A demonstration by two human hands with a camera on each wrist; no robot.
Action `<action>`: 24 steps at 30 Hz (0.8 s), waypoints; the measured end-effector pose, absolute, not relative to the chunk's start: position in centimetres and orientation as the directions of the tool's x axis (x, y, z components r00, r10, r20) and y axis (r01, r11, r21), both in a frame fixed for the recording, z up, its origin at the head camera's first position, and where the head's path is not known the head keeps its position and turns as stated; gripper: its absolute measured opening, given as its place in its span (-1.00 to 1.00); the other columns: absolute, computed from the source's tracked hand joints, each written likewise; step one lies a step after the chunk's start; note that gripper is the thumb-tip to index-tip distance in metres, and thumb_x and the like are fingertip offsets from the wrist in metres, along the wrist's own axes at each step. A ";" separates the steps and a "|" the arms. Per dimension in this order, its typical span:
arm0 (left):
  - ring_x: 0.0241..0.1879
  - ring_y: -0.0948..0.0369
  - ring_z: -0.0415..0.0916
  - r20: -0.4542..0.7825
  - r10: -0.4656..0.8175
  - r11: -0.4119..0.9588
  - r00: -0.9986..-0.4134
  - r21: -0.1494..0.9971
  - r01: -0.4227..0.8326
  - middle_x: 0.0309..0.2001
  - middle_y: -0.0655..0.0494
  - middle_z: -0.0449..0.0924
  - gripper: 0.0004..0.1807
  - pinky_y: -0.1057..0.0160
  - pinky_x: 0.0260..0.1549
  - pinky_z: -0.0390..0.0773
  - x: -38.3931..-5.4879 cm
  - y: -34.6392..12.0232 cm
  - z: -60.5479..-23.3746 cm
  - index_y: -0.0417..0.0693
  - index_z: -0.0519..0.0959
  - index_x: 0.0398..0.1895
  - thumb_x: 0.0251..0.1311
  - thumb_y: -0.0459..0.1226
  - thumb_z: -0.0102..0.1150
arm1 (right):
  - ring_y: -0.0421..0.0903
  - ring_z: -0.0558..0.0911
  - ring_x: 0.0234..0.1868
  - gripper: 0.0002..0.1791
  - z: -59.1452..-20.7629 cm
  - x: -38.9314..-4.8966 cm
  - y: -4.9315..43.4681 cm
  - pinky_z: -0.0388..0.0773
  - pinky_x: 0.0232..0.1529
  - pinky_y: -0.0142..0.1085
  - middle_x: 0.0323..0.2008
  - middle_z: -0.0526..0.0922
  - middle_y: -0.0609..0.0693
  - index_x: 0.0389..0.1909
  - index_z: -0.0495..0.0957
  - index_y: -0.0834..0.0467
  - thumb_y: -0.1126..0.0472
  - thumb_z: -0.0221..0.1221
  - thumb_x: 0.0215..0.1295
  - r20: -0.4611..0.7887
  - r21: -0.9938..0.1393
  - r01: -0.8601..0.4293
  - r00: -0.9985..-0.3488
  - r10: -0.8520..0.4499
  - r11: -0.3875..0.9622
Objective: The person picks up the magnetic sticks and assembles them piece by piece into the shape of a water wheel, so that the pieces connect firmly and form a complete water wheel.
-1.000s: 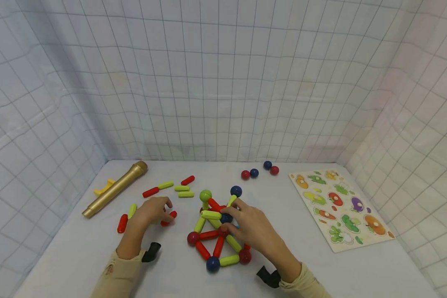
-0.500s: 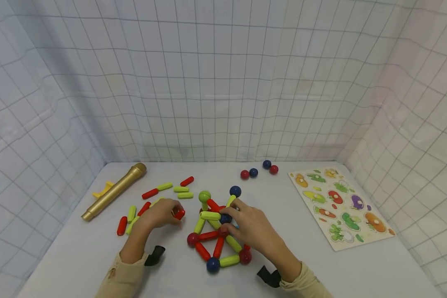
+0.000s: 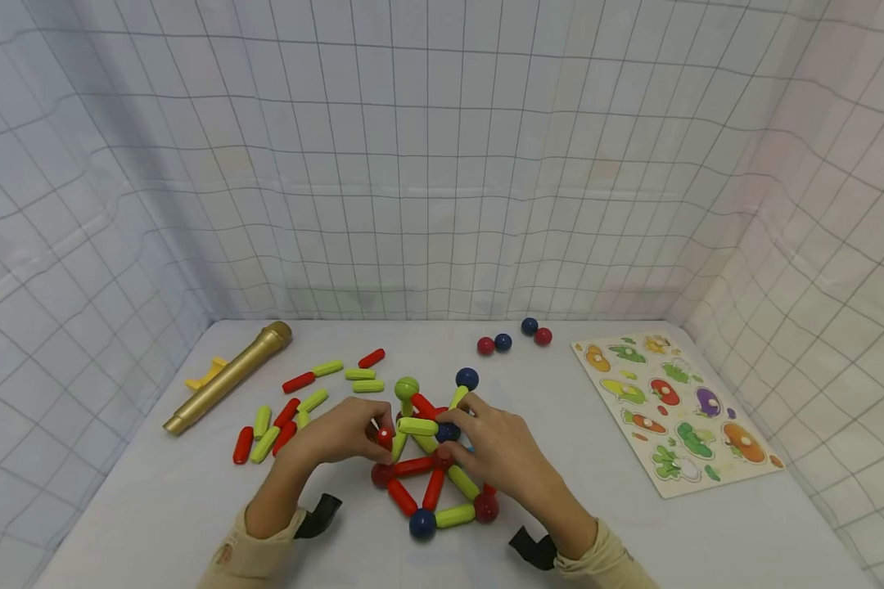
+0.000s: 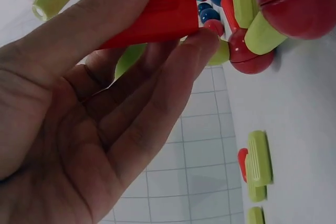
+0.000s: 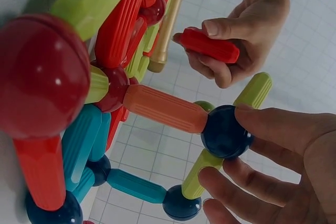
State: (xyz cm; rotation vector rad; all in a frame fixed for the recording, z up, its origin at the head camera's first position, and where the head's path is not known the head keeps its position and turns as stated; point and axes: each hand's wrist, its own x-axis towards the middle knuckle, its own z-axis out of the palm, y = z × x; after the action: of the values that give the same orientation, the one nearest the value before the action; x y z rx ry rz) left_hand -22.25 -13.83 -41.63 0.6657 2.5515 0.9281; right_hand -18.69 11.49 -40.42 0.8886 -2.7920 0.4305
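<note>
My left hand [image 3: 341, 431] pinches a red rod [image 4: 165, 19] between thumb and fingers, just left of a ball-and-rod structure. In the right wrist view that rod is held in the air, apart from the structure. My right hand [image 3: 502, 446] grips a dark blue ball [image 5: 227, 132] at the structure's top, thumb on one side and fingers on the other. An orange-red rod [image 5: 165, 108] supports this ball from below, and yellow-green rods [image 3: 417, 426] stick out from it. A green ball [image 3: 407, 388] tops a post at the back left. My right hand covers part of the structure's right side.
Loose red and yellow-green rods [image 3: 265, 444] lie at the left. A gold toy microphone [image 3: 228, 379] is behind them. Several red and blue balls [image 3: 503, 342] sit at the back, and a vegetable puzzle board [image 3: 678, 413] lies at the right.
My left hand has picked up a red rod from the table on the left and carried it right, up to the structure. My right hand has stayed on the blue ball.
</note>
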 end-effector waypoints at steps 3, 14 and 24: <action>-0.41 0.25 0.46 -0.190 0.512 0.720 -0.838 0.627 0.298 -0.48 0.21 0.52 -0.70 0.32 -0.40 0.48 -22.1 -13.4 -41.8 -0.01 0.47 -0.43 -0.06 -0.30 0.50 | -0.29 0.48 -0.47 -0.58 -40.4 -18.7 11.5 0.39 -0.49 -0.56 -0.14 0.58 -0.08 0.06 0.62 -0.07 -0.02 0.35 0.16 0.254 -0.221 -0.590 -0.804 -0.538 0.777; -0.34 0.20 0.42 -0.263 0.464 0.769 -0.846 0.593 0.237 -0.42 0.19 0.50 -0.63 0.21 -0.32 0.48 -21.6 -13.3 -43.3 0.01 0.47 -0.31 -0.10 -0.31 0.52 | -0.30 0.50 -0.45 -0.58 -40.5 -18.6 11.0 0.43 -0.46 -0.56 -0.13 0.58 -0.08 0.07 0.62 -0.07 -0.02 0.35 0.18 0.250 -0.224 -0.597 -0.799 -0.547 0.770; -0.27 0.17 0.45 -0.214 0.498 0.725 -0.840 0.635 0.268 -0.40 0.23 0.54 -0.62 0.14 -0.27 0.53 -20.9 -13.1 -44.5 0.01 0.45 -0.30 -0.10 -0.37 0.49 | -0.26 0.53 -0.34 -0.53 -39.6 -19.0 12.0 0.49 -0.35 -0.47 -0.07 0.59 -0.10 0.13 0.57 -0.13 -0.13 0.28 0.21 0.141 -0.303 -0.559 -0.828 -0.543 0.772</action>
State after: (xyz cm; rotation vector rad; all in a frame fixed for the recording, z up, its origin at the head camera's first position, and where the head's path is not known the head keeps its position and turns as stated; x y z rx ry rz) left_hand -20.93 -13.06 -44.46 0.5925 2.5573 0.8590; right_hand -19.00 12.01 -39.62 0.9068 -2.9145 0.5209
